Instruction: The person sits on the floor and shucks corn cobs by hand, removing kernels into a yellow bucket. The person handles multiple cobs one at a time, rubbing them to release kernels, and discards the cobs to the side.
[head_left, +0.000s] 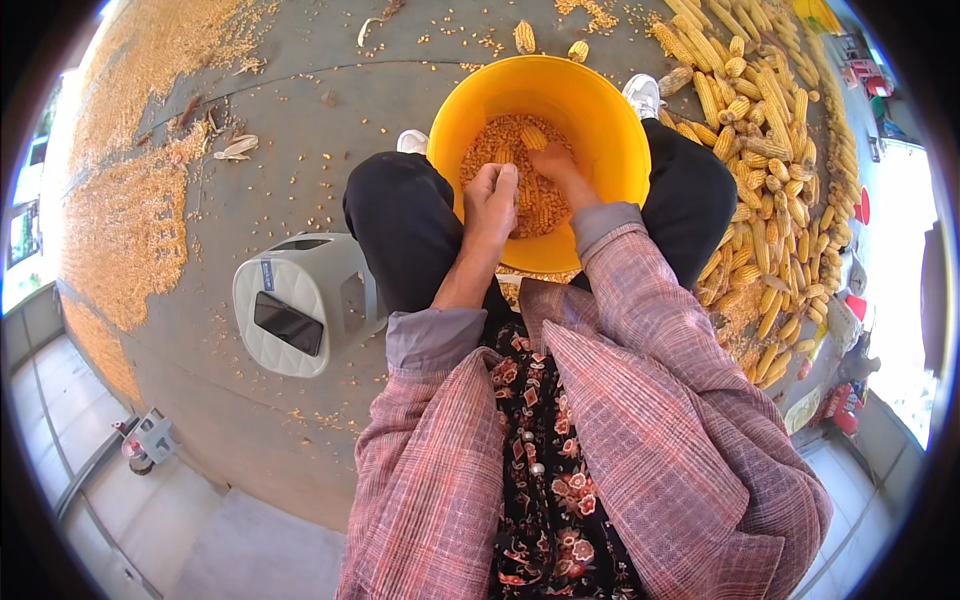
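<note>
Between my knees stands a yellow plastic bucket (634, 142), its bottom covered with loose corn kernels (480, 139). My left hand (491, 199) is over the near left part of the bucket, fingers curled around the end of a corn cob (504, 155) that is mostly covered by the hand. Deeper inside, my right hand (556, 166) reaches down to the kernels, its fingertips partly hidden. Another corn cob (533, 137) lies just beyond its fingers; whether the hand grips it is unclear.
A large heap of corn cobs (765, 165) lies on the right. Kernels (127, 232) are spread over the floor at the left. A light stool (289, 349) with a smartphone (289, 322) on it stands beside my left knee. Two cobs lie beyond the bucket; a dry husk (237, 147) lies left.
</note>
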